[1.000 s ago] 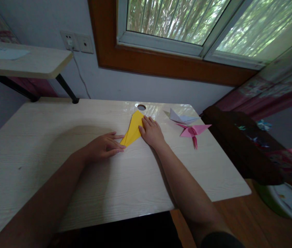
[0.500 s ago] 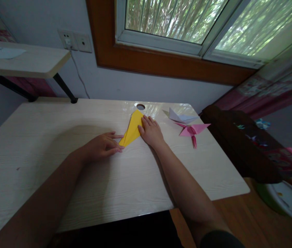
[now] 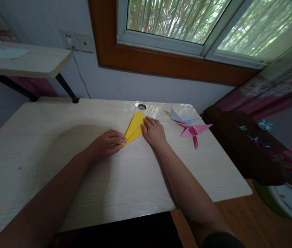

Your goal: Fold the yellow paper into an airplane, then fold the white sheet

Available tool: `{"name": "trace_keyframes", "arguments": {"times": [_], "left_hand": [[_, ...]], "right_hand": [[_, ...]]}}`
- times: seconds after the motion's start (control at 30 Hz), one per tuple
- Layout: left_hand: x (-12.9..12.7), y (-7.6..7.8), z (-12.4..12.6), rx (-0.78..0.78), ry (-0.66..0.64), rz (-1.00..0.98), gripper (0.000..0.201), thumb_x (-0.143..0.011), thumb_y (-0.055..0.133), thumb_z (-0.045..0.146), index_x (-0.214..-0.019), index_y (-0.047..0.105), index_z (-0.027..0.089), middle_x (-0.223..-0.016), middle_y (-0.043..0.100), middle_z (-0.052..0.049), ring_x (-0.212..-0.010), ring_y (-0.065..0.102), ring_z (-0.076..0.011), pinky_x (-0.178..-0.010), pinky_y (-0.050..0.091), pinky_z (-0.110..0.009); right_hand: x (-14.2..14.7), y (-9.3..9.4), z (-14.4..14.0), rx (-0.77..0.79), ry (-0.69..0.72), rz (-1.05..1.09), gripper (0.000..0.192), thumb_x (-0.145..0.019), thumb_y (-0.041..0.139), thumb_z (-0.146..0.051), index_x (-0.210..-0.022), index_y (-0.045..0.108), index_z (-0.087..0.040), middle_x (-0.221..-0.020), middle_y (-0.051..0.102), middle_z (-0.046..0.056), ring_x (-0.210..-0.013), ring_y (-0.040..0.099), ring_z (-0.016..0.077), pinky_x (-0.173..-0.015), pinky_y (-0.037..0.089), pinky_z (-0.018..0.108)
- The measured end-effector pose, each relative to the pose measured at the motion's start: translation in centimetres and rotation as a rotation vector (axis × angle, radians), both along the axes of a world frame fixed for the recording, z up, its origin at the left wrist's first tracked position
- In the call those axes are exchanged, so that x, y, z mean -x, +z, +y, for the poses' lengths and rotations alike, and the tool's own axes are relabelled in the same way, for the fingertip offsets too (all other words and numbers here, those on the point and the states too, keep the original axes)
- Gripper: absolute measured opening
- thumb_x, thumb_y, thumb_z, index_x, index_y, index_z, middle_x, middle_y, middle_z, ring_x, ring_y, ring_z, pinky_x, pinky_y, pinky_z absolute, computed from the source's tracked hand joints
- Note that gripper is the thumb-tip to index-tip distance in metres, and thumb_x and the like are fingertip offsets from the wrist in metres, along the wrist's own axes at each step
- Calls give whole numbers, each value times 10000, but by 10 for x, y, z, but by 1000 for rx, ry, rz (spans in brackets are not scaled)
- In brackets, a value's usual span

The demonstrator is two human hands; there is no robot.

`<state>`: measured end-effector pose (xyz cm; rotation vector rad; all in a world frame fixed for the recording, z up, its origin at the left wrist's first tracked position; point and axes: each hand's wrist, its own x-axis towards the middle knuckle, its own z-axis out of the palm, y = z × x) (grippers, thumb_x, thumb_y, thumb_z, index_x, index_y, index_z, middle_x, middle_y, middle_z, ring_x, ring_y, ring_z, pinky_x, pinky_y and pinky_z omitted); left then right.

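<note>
A yellow sheet of folded origami paper (image 3: 135,125) lies on the tabletop, wide at its far end and narrowing to a point toward me on the left. At that narrow tip, my left hand (image 3: 109,142) has its thumb and fingers closed on the paper, covering the very end. A crease line runs up from the tip along the lower half. My right hand (image 3: 154,131) lies against the sheet's right edge, thumb and fingertips apart and resting on the paper; its palm is over the table.
The pale wood-grain table (image 3: 70,193) bears a pink folded-paper figure (image 3: 192,131) and a white folded-paper piece (image 3: 183,117) at the right. A cable hole (image 3: 142,107) is near the back edge. A raised shelf (image 3: 39,67) stands at the left back.
The fingers of my left hand have closed in over the yellow paper's tip, where they were spread before. A crease now shows across the lower half. My right hand stays at the right edge.
</note>
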<state>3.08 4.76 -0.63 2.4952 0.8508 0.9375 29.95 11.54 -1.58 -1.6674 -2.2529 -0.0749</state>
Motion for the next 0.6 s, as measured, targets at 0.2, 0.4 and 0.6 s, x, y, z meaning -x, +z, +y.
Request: {"name": "trace_keyframes", "arguments": {"times": [0.2, 0.4, 0.6], "left_hand": [[2, -11, 4, -86, 107, 143, 220, -976, 614, 278, -1168, 721, 258, -1265, 698, -57, -1158, 628, -230, -1041, 499, -445], [5, -13, 4, -66, 215, 223, 334, -964, 623, 303, -1281, 684, 215, -1310, 687, -83, -1217, 592, -261, -1083, 467, -475], [6, -10, 6, -47, 294, 255, 315, -999, 555, 328, -1248, 705, 209, -1345, 669, -84, -1211, 586, -265, -1085, 444, -483]], "right_hand": [[-1, 4, -3, -11, -43, -8, 403, -1025, 422, -325, -1357, 628, -225, -1463, 573, 62, -1240, 504, 289, -1047, 428, 448], [-1, 6, -6, -10, -102, -6, 404, -1012, 424, -330, -1345, 626, -223, -1446, 575, 86, -1226, 490, 324, -974, 455, 472], [-1, 6, -6, -10, -105, 12, 415, -1003, 431, -344, -1344, 627, -210, -1437, 576, 102, -1217, 484, 346, -956, 461, 502]]}}
